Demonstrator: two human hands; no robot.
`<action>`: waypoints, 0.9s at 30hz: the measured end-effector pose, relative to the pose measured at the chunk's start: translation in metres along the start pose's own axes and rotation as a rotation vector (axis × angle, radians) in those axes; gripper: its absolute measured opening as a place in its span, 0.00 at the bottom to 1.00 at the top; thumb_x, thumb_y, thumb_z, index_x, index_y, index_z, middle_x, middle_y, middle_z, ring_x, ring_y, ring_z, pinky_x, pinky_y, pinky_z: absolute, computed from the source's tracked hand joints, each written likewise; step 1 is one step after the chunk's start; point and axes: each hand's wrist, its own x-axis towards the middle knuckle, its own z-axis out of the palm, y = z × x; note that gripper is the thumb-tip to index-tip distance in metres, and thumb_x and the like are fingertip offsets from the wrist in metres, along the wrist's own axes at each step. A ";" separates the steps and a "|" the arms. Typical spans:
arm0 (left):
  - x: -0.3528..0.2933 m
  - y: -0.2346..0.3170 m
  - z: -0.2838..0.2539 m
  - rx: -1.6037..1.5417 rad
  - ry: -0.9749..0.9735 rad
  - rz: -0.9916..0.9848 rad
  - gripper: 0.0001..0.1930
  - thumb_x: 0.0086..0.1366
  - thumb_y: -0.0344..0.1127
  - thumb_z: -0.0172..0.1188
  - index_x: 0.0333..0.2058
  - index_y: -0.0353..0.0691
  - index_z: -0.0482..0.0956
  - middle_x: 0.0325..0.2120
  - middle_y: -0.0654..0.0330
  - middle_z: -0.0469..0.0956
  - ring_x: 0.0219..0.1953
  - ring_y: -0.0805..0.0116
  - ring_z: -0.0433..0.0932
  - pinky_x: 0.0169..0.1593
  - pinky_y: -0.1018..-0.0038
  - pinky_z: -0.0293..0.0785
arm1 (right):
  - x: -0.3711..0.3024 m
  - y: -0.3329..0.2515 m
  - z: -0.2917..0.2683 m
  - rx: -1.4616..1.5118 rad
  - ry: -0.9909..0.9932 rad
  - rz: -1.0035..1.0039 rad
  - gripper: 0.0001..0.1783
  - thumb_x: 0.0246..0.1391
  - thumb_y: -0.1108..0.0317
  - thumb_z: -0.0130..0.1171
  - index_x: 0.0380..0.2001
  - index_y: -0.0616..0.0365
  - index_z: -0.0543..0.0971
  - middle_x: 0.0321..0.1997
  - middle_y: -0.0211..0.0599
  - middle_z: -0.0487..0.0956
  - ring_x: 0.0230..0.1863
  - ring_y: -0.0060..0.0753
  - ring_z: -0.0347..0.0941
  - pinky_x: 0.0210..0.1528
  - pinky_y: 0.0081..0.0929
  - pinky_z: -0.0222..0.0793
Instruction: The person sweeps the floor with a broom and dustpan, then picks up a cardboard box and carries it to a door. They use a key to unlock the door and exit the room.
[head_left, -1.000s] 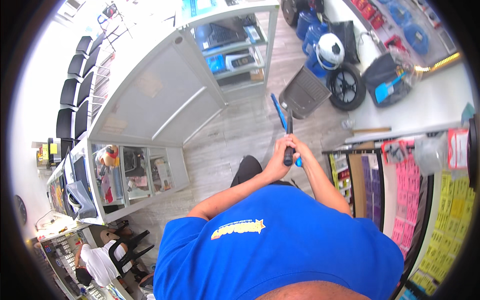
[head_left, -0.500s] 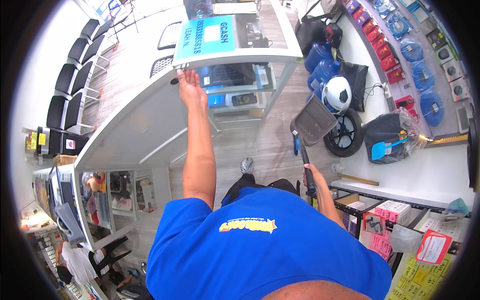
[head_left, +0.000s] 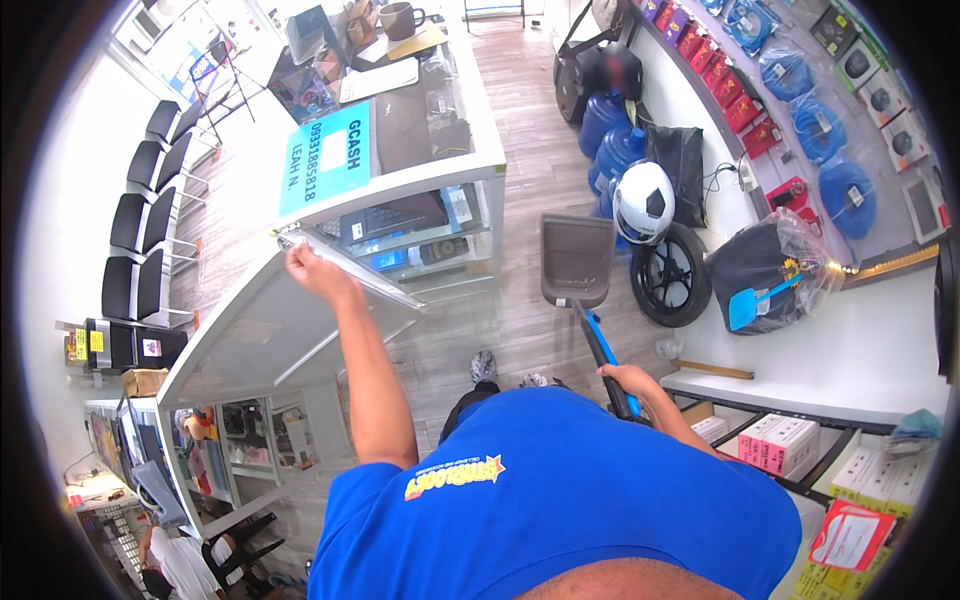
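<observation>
My left hand (head_left: pixel 318 274) is closed at the top edge of a white gate (head_left: pixel 255 300), beside its metal latch (head_left: pixel 287 238) at the corner of a glass-topped display counter (head_left: pixel 400 195). The curled fingers hide what exactly they grip. My right hand (head_left: pixel 636 384) is wrapped round the black handle of a long-handled grey-brown dustpan (head_left: pixel 577 262). A blue-and-black stick (head_left: pixel 607 348) runs alongside that handle in the same grip; its far end is hidden behind the pan.
Right of the dustpan stand a black wheel (head_left: pixel 671 275), a white-and-black helmet (head_left: pixel 643 203) and blue water jugs (head_left: pixel 617 150). Boxes (head_left: pixel 778 442) fill the low shelf at right. Black chairs (head_left: pixel 135 222) line the left wall. A seated person (head_left: pixel 190 562) is at lower left.
My left hand has gone from flat and open to curled at the gate's edge. The dustpan has swung left and now faces up more. My view has shifted, showing more of the counter top.
</observation>
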 end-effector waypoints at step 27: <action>-0.122 0.249 -0.457 1.540 -0.120 0.068 0.35 0.71 0.29 0.48 0.75 0.43 0.51 0.74 0.46 0.53 0.76 0.47 0.52 0.75 0.61 0.49 | -0.009 -0.037 0.010 -1.209 -0.627 -0.051 0.30 0.49 0.41 0.66 0.38 0.61 0.88 0.37 0.47 0.85 0.40 0.42 0.80 0.46 0.37 0.73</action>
